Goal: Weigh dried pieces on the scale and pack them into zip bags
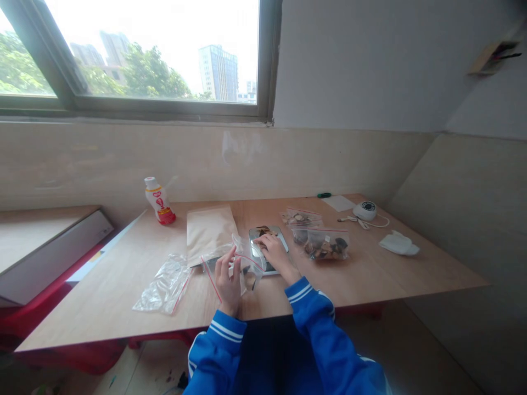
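Pale plywood tabletop (123,296) on a red frame (78,356) fills the lower half of your head view, and both your hands work near its front edge. Your left hand (228,280), coming out of a blue sleeve (222,343) with white stripes, is raised with its fingers partly curled, and it pinches a clear zip bag (249,269) with red seal lines. A few dark pieces sit low in that bag. Your right hand (274,252) lies palm down with its fingers lightly spread, over dark dried pieces (262,231) on what looks like a silver kitchen scale (267,241); you cannot tell whether it grips them or only touches them.

Just right of the scale lie two zip bags of dried slices (327,245), close together. A kraft paper bag (209,233) lies just left of the scale, and a crumpled clear plastic bag (164,285) lies further left. A yogurt drink bottle (159,201) stands near the back edge. Over on the right are a white round device (364,210) with a cable, a white card (338,203), a green pen (324,195) and a crumpled white cloth (398,243).
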{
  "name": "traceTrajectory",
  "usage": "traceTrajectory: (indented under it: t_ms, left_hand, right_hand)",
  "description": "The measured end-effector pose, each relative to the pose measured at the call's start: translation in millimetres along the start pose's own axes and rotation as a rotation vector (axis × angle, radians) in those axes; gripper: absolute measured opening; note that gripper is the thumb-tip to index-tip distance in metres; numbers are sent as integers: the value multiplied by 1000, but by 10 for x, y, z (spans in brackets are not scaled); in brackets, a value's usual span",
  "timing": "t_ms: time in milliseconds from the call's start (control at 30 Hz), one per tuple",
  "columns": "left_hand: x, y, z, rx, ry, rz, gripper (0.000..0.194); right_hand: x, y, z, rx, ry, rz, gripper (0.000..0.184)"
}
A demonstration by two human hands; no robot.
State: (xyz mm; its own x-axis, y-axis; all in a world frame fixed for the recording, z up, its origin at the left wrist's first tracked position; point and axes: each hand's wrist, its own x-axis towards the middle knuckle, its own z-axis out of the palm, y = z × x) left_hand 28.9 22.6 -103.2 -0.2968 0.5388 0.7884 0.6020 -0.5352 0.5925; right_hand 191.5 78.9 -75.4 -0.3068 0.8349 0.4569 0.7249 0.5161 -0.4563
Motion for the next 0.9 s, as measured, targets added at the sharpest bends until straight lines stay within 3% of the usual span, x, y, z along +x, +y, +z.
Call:
traceTrajectory:
  t_ms: [300,467,567,700,800,900]
  left_hand:
    - [26,48,-3,-20,-18,19,31]
    - [36,57,-10,-20,-32,35,31]
    - [40,63,-10,-7,-37,36,31]
    - [32,67,-7,-8,-37,31,30]
    - [19,70,-13,-21,-29,33,31]
    - [11,71,-23,-33,-32,39,31]
  right_hand:
    - [-11,38,-64,289,196,96,32]
    - [10,-26,-267,462,350,216,20]
    - [30,-170,-454,730,379,295,26]
    - [52,-423,-691,1031,138,294,31]
    - [61,-550,-762,1042,-97,284,30]
    - [62,-593,-730,1008,-203,316,30]
